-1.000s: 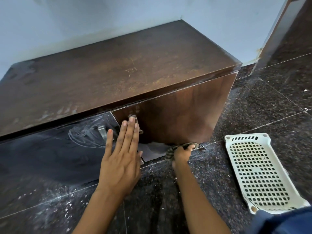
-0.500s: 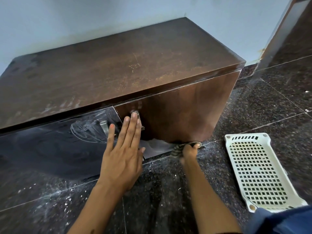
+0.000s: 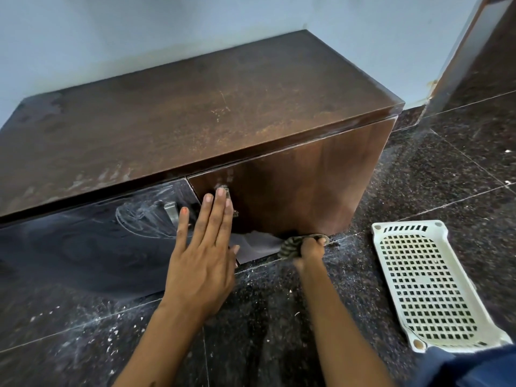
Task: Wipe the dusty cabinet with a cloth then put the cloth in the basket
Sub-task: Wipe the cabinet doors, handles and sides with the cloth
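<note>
1. Hands of a person reach toward a low brown wooden cabinet (image 3: 223, 113) that stands on a dark speckled stone floor (image 3: 279, 331) against a pale wall (image 3: 139, 32).
2. Left hand (image 3: 203, 261) lies flat with straight fingers together, pressed against the cabinet front where a dark glossy door (image 3: 83, 241) meets a brown wooden door (image 3: 293, 191); its fingertips cover the brown door's metal handle.
3. Right hand (image 3: 310, 251) is low at the bottom edge of the brown door, just above the floor, fingers curled in a closed grip round a bunched striped cloth (image 3: 290, 245).
4. Cloth bulges out on the left side of that grip and touches the lower edge of the door; the rest of it is hidden inside the fist.
5. Dark door shows pale dusty smears around its own metal handle (image 3: 171, 212).
6. Cabinet top is scuffed, with whitish dust along its front edge.
7. White plastic basket (image 3: 430, 283) with a grid bottom lies on the floor to the right of the right hand, near it but apart.
8. White specks are scattered over the floor in front of the cabinet.
9. Blue fabric (image 3: 469, 367) fills the lower right corner.
</note>
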